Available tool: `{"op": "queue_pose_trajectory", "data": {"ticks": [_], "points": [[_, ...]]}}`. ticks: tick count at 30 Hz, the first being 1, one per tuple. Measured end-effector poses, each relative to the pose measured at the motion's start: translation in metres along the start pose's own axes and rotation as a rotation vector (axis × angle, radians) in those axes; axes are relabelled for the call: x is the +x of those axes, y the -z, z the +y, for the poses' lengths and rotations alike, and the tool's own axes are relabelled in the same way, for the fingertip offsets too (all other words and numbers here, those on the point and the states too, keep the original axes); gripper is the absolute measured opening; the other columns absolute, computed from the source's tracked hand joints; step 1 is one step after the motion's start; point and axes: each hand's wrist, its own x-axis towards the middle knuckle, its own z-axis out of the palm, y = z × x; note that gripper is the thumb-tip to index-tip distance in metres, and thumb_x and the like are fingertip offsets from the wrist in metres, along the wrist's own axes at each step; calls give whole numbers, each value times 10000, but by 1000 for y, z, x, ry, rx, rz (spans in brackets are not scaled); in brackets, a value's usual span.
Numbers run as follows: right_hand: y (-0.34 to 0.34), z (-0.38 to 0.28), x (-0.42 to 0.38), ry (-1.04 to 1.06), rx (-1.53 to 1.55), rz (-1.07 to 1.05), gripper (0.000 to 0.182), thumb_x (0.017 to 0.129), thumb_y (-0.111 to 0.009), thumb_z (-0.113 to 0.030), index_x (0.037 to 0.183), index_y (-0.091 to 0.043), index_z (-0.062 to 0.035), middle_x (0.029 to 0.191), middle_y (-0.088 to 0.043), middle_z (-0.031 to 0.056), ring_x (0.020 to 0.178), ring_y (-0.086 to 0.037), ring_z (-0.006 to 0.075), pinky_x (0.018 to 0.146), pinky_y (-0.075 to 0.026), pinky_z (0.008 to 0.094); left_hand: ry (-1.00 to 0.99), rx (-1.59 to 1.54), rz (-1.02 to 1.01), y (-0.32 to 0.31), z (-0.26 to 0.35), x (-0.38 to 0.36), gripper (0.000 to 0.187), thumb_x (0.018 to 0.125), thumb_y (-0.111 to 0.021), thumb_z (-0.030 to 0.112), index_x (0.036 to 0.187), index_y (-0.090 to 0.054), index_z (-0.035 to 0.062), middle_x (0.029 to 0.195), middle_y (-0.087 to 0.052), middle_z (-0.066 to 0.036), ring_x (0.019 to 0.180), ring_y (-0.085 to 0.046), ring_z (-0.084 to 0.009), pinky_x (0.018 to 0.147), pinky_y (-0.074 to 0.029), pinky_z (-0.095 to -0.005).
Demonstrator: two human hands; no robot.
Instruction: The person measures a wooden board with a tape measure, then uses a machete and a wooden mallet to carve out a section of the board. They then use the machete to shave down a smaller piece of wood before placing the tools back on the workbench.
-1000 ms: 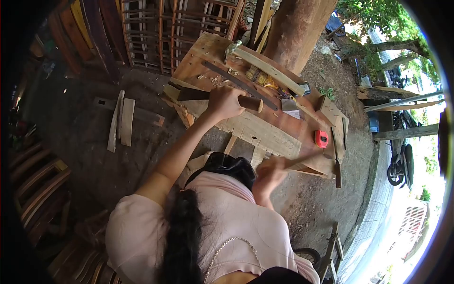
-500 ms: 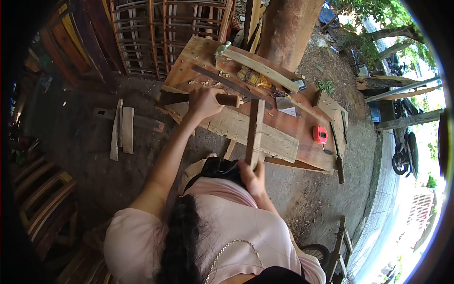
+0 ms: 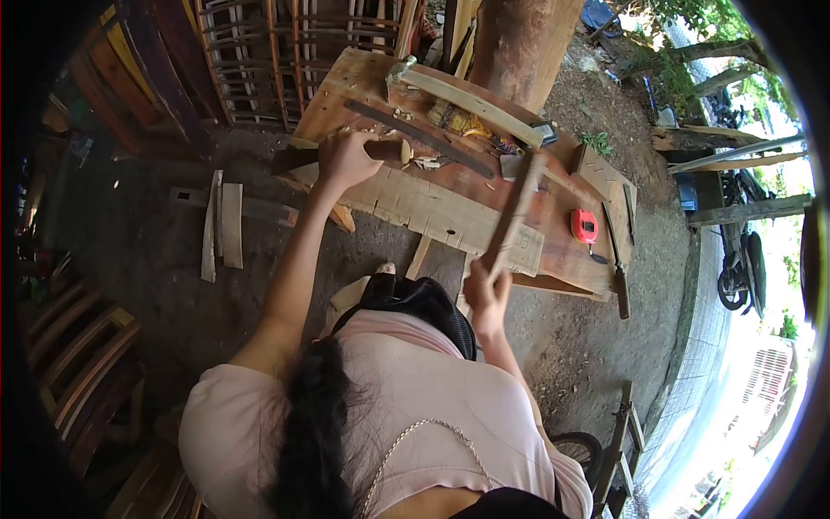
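My left hand (image 3: pixel 347 162) is wrapped round the wooden handle (image 3: pixel 395 153) of a dark tool, over the left end of the workbench (image 3: pixel 562 186). The tool's dark part (image 3: pixel 294 159) sticks out left of the fist; its exact shape is unclear. In my right hand (image 3: pixel 488 296), at the bench's near edge, is a squared wooden stick (image 3: pixel 512 221), gripped at its lower end and slanting up to the right, slightly blurred. A notched plank (image 3: pixel 415 208) lies along the near edge. Beyond it rest a flat dark metal strip (image 3: pixel 424 138) and a hammer (image 3: pixel 467 102).
A red tape measure (image 3: pixel 584 227) and a handled saw or file (image 3: pixel 617 264) lie at the bench's right. Wood pieces (image 3: pixel 232 225) are on the floor at left. Wooden frames (image 3: pixel 298 65) stand behind, and a tree trunk (image 3: pixel 523 56) rises beyond the bench.
My right hand has moved right and up, and the stick now leans to the right instead of standing nearly upright. My left hand has shifted left and slightly up with its tool.
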Motion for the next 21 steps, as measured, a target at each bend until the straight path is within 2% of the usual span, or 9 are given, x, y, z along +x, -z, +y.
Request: {"op": "queue_pose_trajectory", "data": {"ticks": [4,6,8,9,11,12,15,17,21], "points": [[-38,-1,17,153,295,304,208,865,-552,-243,784,-411,-113,573,-400,-30,418,-326,39,374,-247,208,23,52,20,-3,2,2,182,651,-666,291,761,-692,149,704,-639,-117,701,-623,-306,615,-493,-390],[-48,34,18,-65,-50,-59,210,842,-584,-244,863,-467,-72,614,-464,4,486,-422,98,447,-351,242,18,62,33,-2,-1,0,193,654,-663,293,783,-693,153,708,-639,-115,700,-622,-310,620,-492,-397],[-51,39,16,247,-527,-255,291,796,-625,-255,891,-500,-10,641,-552,101,561,-524,183,536,-432,321,53,91,73,5,-17,2,202,660,-661,296,797,-693,152,713,-640,-115,706,-621,-311,626,-491,-398],[-45,27,7,171,-416,-330,355,765,-635,-223,970,-504,36,725,-576,170,682,-564,221,652,-451,344,74,98,112,6,-24,0,210,665,-659,299,812,-693,152,718,-640,-116,713,-621,-312,632,-490,-400],[-18,5,-1,153,-384,-348,375,769,-628,-178,1058,-500,23,851,-595,125,777,-545,176,708,-445,316,213,41,125,30,-16,1,222,683,-671,256,849,-684,109,751,-639,-142,732,-634,-300,615,-492,-362],[3,3,-1,103,-359,-304,387,781,-621,-172,1092,-491,18,878,-593,84,781,-537,159,716,-445,303,205,-12,210,37,-12,-1,223,690,-679,222,866,-679,85,778,-638,-162,748,-639,-298,618,-491,-345],[52,-22,-9,21,-136,-129,537,857,-581,-250,1258,-297,-33,699,-469,-5,504,-403,47,410,-314,194,65,-39,341,36,21,-11,201,688,-678,165,871,-679,83,791,-643,-159,749,-653,-266,620,-501,-314],[76,-23,-11,160,-168,8,255,920,-466,-210,1099,-374,-54,569,-409,-3,396,-353,73,361,-298,217,-7,-26,272,10,65,-22,192,642,-686,238,826,-695,186,691,-660,-47,632,-652,-206,577,-515,-317],[121,-25,-27,182,-259,170,300,931,-441,-263,1081,-448,-3,716,-537,47,597,-492,100,520,-386,229,-290,-206,-6,-52,179,-47,116,599,-674,236,693,-646,174,590,-610,-59,568,-628,-232,553,-496,-364]]}}
